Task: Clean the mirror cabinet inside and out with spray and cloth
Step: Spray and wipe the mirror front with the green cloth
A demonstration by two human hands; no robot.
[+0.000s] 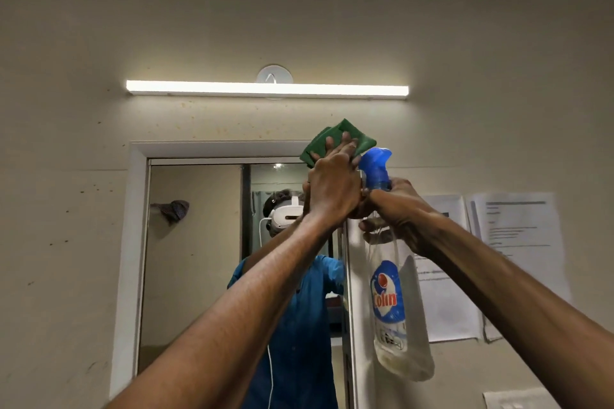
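Room: a beige wall (pixel 66 76) speckled with small brown spots, lit by a long tube light (pixel 265 90) mounted above a white-framed mirror cabinet (pixel 136 242).
Mirror cabinet: straight ahead of you; its glass reflects a person in a blue top wearing a white headset.
Left hand (pixel 332 189): raised to the cabinet's upper right corner, its fingers (pixel 345 143) straight and spread, pressing a folded green cloth (pixel 345 133) flat against the top of the frame.
Right hand (pixel 395 209): just beside your left, its fingers curled round the neck of a clear spray bottle (pixel 395 309) with a blue nozzle and a blue label; the bottle hangs down, holding a little pale liquid at its base.
Wall to the right: printed paper sheets (pixel 518 242) taped up beside the cabinet.
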